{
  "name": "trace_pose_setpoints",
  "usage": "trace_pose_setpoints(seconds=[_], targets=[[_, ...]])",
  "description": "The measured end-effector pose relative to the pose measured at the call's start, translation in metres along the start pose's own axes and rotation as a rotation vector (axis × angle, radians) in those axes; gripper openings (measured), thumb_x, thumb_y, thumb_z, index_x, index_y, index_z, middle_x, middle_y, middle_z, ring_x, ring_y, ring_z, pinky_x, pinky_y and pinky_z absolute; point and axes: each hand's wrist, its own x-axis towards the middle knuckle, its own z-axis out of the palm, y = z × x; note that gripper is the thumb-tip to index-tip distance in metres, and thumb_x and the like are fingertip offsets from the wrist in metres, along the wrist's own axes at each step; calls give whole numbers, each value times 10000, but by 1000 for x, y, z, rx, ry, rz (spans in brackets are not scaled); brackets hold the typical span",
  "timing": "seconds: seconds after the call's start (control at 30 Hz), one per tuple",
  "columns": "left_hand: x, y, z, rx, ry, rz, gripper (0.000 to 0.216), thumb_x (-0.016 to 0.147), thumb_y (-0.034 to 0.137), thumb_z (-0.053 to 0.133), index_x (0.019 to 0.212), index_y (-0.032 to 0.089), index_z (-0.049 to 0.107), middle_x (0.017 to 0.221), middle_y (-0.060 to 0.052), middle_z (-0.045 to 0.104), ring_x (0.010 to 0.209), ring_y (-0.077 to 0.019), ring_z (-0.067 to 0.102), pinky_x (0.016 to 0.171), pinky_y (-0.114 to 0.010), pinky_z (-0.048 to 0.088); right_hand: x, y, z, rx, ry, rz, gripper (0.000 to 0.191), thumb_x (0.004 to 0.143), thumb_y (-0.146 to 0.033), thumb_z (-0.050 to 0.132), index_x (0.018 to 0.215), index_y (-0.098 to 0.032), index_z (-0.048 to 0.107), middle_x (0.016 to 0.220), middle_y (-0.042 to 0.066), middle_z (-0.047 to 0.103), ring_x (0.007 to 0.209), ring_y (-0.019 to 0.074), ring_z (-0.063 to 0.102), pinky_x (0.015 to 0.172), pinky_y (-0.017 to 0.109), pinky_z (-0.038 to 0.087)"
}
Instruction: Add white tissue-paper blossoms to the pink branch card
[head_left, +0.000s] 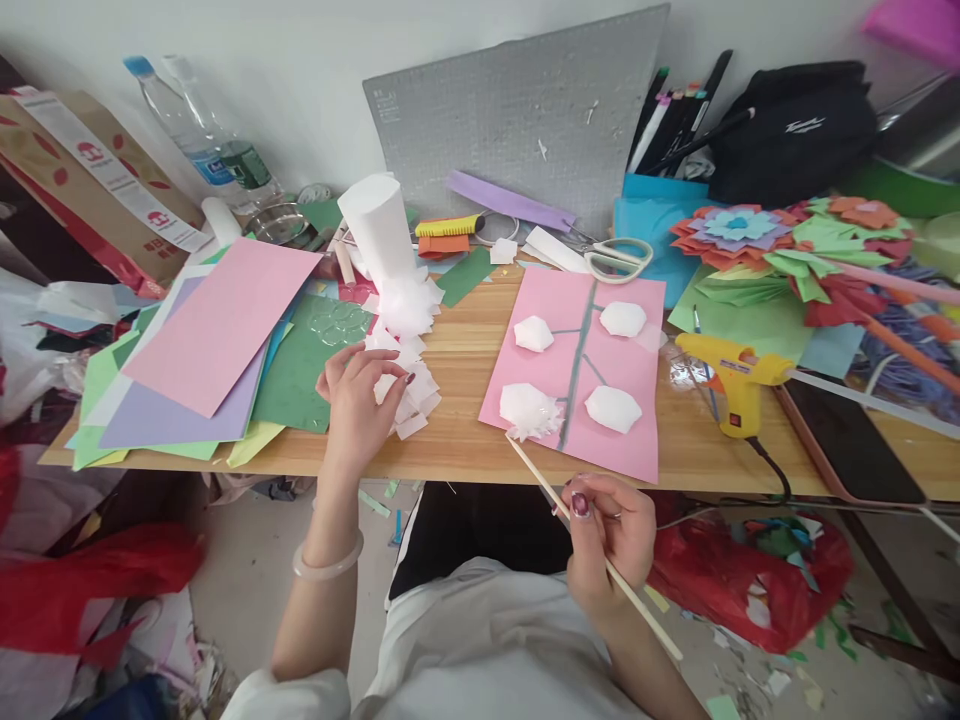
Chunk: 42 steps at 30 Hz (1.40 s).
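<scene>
My left hand (356, 398) reaches onto a heap of small white tissue squares (409, 385) on the wooden table (457, 350), its fingers curled and pinching at the pieces. My right hand (607, 535) is closed around a thin wooden stick (540, 478), held below the table's front edge. The stick's tip touches a fluffy white tissue tuft (529, 410) at the lower left of a pink sheet (622, 345). That sheet carries a grey stem and three smoother white tissue shapes.
A yellow glue gun (731, 375) lies right of the pink sheet, next to a phone (851, 440). Stacked coloured papers (210, 340) lie at the left. Behind stand a white paper roll (375, 230), scissors (615, 258), a grey cutting mat (525, 110), water bottles (202, 140) and paper flowers (780, 245).
</scene>
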Motion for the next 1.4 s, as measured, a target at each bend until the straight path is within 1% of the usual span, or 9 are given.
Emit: trace_pose_setpoints(seconds=[0.2,0.37,0.57,0.77,1.03,1.17,1.23,1.3,1.4], targets=[[-3,0,6,66,-80,-4,68,904,294,617,908,267,679,1287,-50,658,1310,-359,419,999,-565,266,0,1,2,-32,-54,-26,279,912,-115,532,1162,-239,525,822,-4,605,632,118,601,574,268,556],[-4,3,4,64,13,11,88,912,272,600,850,257,660,1330,-30,635,1366,-353,356,1028,-557,234,-1,9,4,-132,-67,-106,310,896,-110,549,1178,-237,526,818,-1,613,639,135,620,570,281,552],[-10,2,-4,-50,35,-17,102,950,287,540,931,258,637,1049,-46,732,1238,-307,501,1015,-530,275,-1,17,3,-225,-71,-157,345,878,-104,573,1198,-226,533,824,12,624,678,160,635,639,343,568],[-7,1,10,88,-51,56,106,916,304,598,942,270,694,1211,-73,686,1262,-372,431,985,-587,241,-3,14,2,-226,-45,-114,330,885,-108,572,1191,-227,537,824,11,624,691,157,633,638,331,557],[-7,4,6,14,37,57,128,940,287,583,849,252,667,1104,-45,740,1238,-341,496,970,-563,293,-10,20,-10,-281,-4,-84,297,889,-163,598,1172,-230,543,842,20,640,702,164,655,633,327,570],[-11,16,-4,-171,137,115,124,932,308,604,846,254,675,918,-26,753,1059,-262,619,983,-499,370,-14,23,-12,-288,16,-55,278,885,-179,614,1150,-228,549,846,23,655,721,173,666,633,326,568],[-13,25,-4,-332,52,172,130,929,323,608,848,254,682,862,-16,741,922,-216,652,922,-437,442,-14,22,-12,-290,23,-52,274,887,-174,610,1148,-231,552,867,24,655,706,164,662,632,324,565],[-15,34,1,-461,-144,261,124,927,322,614,865,251,695,852,-14,734,855,-194,649,860,-394,473,-13,21,-12,-287,28,-56,282,885,-165,609,1154,-232,555,883,25,650,694,156,657,627,316,560],[-15,45,17,-459,-338,376,120,926,290,622,879,248,724,852,-17,726,861,-195,618,845,-387,446,-12,16,-11,-286,49,-56,293,880,-160,612,1159,-229,559,902,30,646,687,151,649,618,311,550]])
